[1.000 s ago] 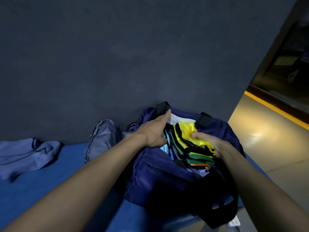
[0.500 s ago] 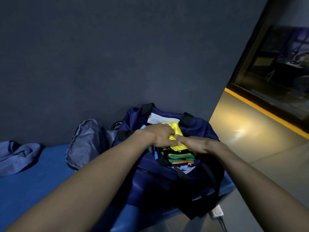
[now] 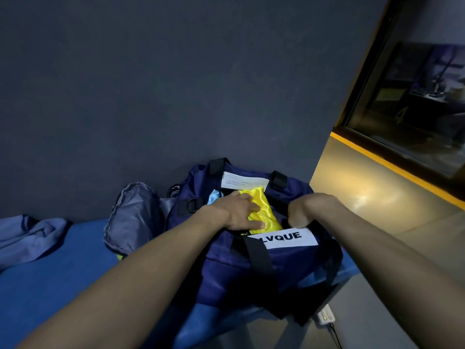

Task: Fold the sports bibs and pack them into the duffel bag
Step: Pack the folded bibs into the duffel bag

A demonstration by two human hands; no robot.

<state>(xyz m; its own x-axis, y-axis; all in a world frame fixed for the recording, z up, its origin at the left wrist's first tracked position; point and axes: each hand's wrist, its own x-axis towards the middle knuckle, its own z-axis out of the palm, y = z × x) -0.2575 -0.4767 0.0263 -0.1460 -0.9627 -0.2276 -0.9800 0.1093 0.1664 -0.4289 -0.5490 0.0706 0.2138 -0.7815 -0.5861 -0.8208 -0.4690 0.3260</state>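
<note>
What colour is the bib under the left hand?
Bright yellow bib, clearest in the head view.

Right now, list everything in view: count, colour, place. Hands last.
duffel bag: one, navy with black straps, open on the blue surface against the wall.
yellow bib: one, yellow, on top inside the bag.
light blue cloth: one, pale blue, at the bag's far left edge, mostly hidden.
logo label: one, white with black letters, on the bag's near side.
printed label: one, white, inside the bag's far wall.
grey pouch: one, grey, open, left of the bag.
blue garment: one, crumpled, far left.
window: one, dark, at right.
left hand: pressing flat on the bib.
right hand: gripping the bag's near edge.
</note>
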